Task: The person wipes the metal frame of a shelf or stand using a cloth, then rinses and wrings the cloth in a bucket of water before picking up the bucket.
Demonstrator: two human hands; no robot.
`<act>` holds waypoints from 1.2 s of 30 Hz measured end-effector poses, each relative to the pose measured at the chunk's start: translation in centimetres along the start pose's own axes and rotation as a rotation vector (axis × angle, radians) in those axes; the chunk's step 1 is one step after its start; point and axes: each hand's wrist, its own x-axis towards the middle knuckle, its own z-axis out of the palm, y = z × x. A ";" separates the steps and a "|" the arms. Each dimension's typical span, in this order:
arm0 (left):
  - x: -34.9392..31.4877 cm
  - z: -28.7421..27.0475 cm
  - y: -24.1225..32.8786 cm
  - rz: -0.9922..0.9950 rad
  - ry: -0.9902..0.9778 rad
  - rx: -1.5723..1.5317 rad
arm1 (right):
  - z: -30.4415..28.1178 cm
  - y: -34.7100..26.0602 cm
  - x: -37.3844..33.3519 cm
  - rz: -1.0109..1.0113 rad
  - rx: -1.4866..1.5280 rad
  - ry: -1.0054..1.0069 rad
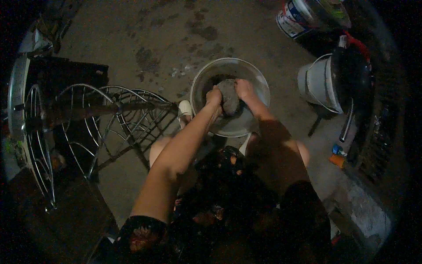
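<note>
In the head view, a round pale basin [262, 81] stands on the floor between my feet. A grey, rough-looking oval piece [229, 97] is held up inside it; in the dim light I cannot tell whether it is cloth or something firmer. My left hand [214, 97] grips its left edge with curled fingers. On the upper right edge, my right hand [244, 89] is closed around the same piece. Below it, the bottom of the basin looks dark and is partly hidden by the piece and my hands.
A metal wire rack [116, 108] stands to my left. On the right are a white bucket [314, 83] with a wire handle, a larger printed bucket [296, 20] and a small orange object [337, 160]. Dark wet spots mark the concrete floor [127, 35].
</note>
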 end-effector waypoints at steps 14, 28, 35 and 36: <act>-4.9 2.2 4.2 -0.146 -0.127 -0.013 | 7.9 8.7 0.5 0.082 -0.080 -0.484; -3.7 -0.9 -0.2 0.237 -0.457 0.319 | -25.7 -18.3 -14.4 -0.156 1.321 -0.265; -13.7 -0.3 4.3 0.297 -0.622 0.188 | -25.8 -15.5 -13.0 -0.138 1.155 -0.092; -14.5 -0.6 4.8 0.172 -0.670 0.110 | -24.4 -14.1 -12.7 -0.117 1.079 -0.052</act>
